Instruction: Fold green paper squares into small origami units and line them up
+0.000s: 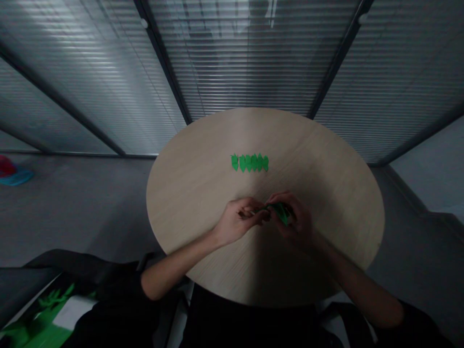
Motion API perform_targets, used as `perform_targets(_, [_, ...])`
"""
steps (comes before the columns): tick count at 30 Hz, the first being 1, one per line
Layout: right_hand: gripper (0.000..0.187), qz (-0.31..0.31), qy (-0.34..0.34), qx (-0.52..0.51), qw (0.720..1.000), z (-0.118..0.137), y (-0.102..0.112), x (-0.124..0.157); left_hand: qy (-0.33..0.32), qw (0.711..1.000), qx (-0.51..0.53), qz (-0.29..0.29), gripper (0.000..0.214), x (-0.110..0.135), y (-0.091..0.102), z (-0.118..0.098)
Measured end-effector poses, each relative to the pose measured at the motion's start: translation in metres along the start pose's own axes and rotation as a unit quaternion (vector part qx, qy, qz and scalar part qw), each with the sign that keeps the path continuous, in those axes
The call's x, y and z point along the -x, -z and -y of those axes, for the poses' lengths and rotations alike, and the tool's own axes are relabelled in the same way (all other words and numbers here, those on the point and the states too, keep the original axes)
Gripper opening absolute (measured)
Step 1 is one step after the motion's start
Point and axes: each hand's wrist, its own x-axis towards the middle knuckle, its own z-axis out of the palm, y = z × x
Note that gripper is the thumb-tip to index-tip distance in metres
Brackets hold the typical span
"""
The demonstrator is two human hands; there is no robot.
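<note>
Both my hands meet over the middle of a round wooden table [188, 183]. My left hand [237, 222] and my right hand [293, 220] pinch a small piece of green folded paper [280, 210] between their fingertips, just above the tabletop. Most of the paper is hidden by my right fingers. Farther back on the table lies a row of several green folded paper pieces [250, 162], side by side, apart from my hands.
Glass walls with horizontal blinds [246, 58] stand behind the table. Grey floor surrounds it. A red and blue object [10, 173] lies on the floor at far left. Green paper sheets [43, 324] rest at the lower left near my dark sleeve.
</note>
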Motion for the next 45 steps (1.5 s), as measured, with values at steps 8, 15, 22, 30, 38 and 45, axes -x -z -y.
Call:
perform_targets(8, [0.02, 0.006, 0.011, -0.005, 1.0, -0.0005, -0.0005, 0.0018, -0.021, 1.0, 0.004, -0.012, 0.026, -0.0007, -0.0009, -0.0009])
perform_targets(15, [0.022, 0.012, 0.008, -0.012, 1.0, 0.0014, -0.0001, 0.0013, -0.017, 1.0, -0.021, -0.015, 0.024, 0.0014, -0.0003, -0.003])
perform_targets(22, [0.021, 0.004, -0.002, -0.012, 1.0, 0.0001, -0.0016, 0.0024, -0.046, 0.998, -0.041, -0.018, 0.021, 0.0019, 0.0007, -0.0049])
perform_targets(30, [0.016, 0.011, -0.034, -0.04, 0.999, 0.0013, 0.0018, 0.0016, -0.051, 0.997, -0.053, -0.023, 0.024, 0.0014, 0.0004, -0.0057])
perform_targets(38, [0.01, -0.006, -0.013, 0.0, 1.0, 0.0035, 0.0027, -0.0024, -0.038, 0.997, -0.062, -0.025, 0.031, 0.0014, 0.0007, -0.0047])
perform_targets(45, [0.014, -0.001, -0.012, 0.01, 1.0, 0.0015, 0.0025, -0.0016, -0.03, 0.997, -0.071, -0.027, 0.031, 0.0004, 0.001, -0.0044])
